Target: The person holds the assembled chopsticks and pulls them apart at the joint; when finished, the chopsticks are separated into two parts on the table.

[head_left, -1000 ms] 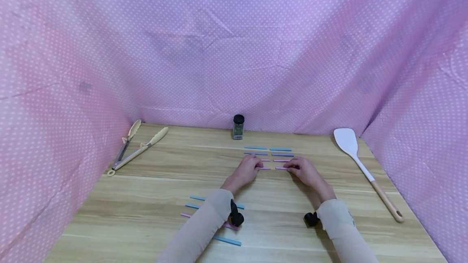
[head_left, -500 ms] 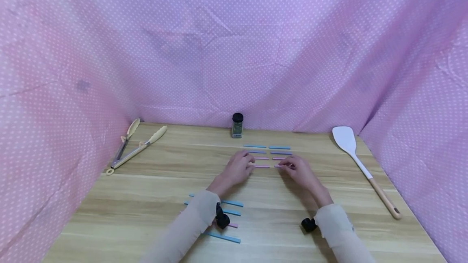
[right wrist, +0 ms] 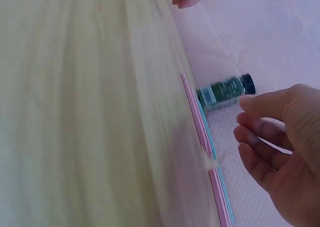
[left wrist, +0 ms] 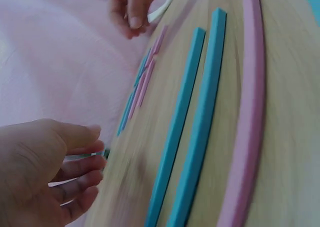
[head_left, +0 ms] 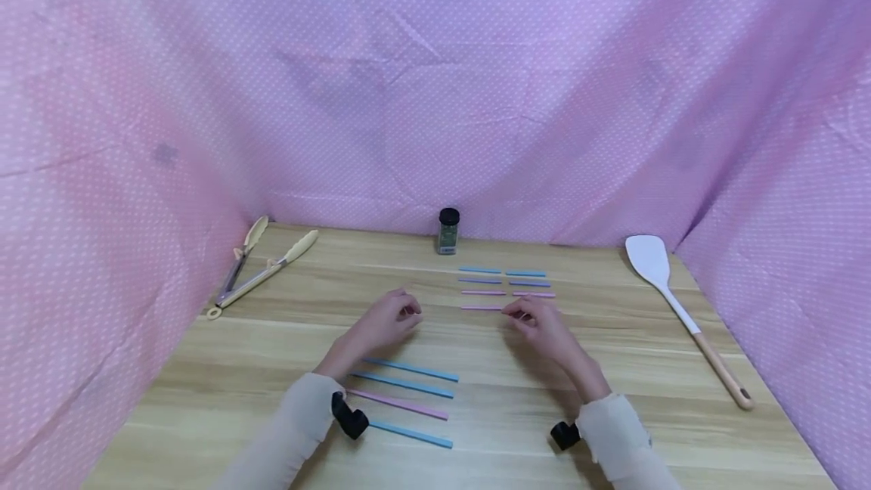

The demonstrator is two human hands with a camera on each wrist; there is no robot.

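Observation:
Short thin sticks in blue, violet and pink lie in two columns on the wooden table. The left column ends nearest me with a pink stick [head_left: 481, 308]. My right hand [head_left: 542, 327] hovers at the near end of the right column, its thumb and fingers loosely bent with nothing between them in the right wrist view; it hides the nearest stick there. My left hand [head_left: 384, 321] is in the air left of the columns, fingers loosely bent around nothing. Below it lie longer sticks: a blue one [head_left: 411, 370], another blue [head_left: 401, 384], a pink one [head_left: 401, 404] and a blue one [head_left: 411, 435].
Behind the sticks stands a spice jar [head_left: 447, 232] with a black lid. Spread tongs [head_left: 261, 274] lie at the far left. A white spatula [head_left: 670, 301] with a wooden handle lies on the right. Pink dotted cloth [head_left: 435, 97] surrounds the table's back and sides.
My left hand has let go of the near left pink stick and moved left and toward me. My right hand has released its pink stick and drawn slightly nearer.

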